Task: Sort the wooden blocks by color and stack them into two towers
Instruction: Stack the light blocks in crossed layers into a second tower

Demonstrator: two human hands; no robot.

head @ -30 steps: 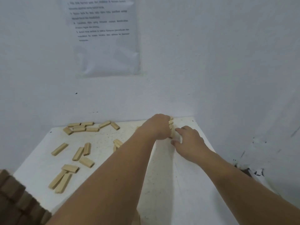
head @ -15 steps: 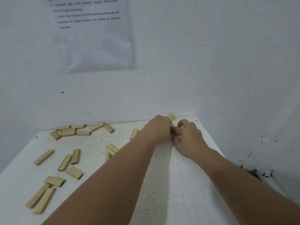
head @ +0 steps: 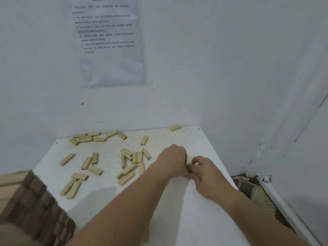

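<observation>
Block [head: 185, 173] pinched between left hand [head: 174, 158] and right hand [head: 204, 170], right of pile [head: 137, 157]; set it flat, square on bench [head: 181, 201], as tower base; don't bump pile.

White walls [head: 230, 59] meet in a corner near 1 o'clock. A sheet of paper [head: 110, 50] with small print hangs at 11 o'clock. The white tabletop [head: 191, 219] has tiny dark specks. At 4 o'clock, a patterned mat [head: 246, 187] lies below chipped paint.
</observation>
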